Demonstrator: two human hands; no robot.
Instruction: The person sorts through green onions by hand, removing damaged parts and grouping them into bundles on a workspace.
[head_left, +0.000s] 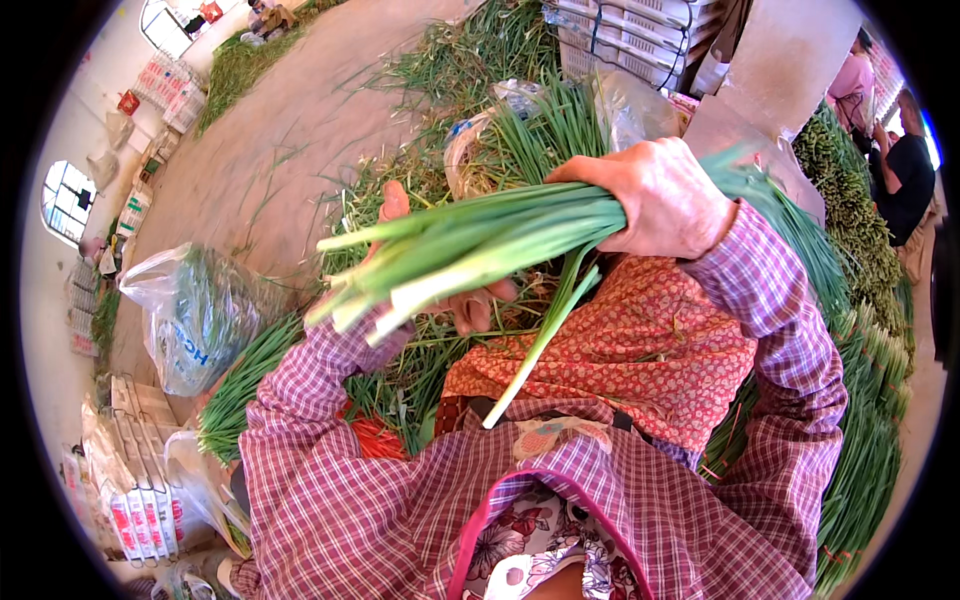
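Observation:
My right hand (660, 199) is closed around a bunch of green allium stalks (510, 225), probably scallions or chives. Their pale cut ends point left, and the leaves trail out beyond my fist to the right. One stalk (536, 352) hangs loose below the bunch, slanting towards my body. Partly hidden behind the pale ends, my left hand (472, 307) has its fingers spread. Whether it touches the stalks cannot be told. A red flowered cloth (622, 330) covers my lap, and loose trimmings (375, 187) lie heaped in front of me.
Long stacks of banded green bunches (862, 427) flank my right side. At left stand a filled clear plastic bag (202, 322) and more stalks (247, 382). White plastic crates (637, 37) are piled ahead. Other people (904, 165) are at far right and in the background.

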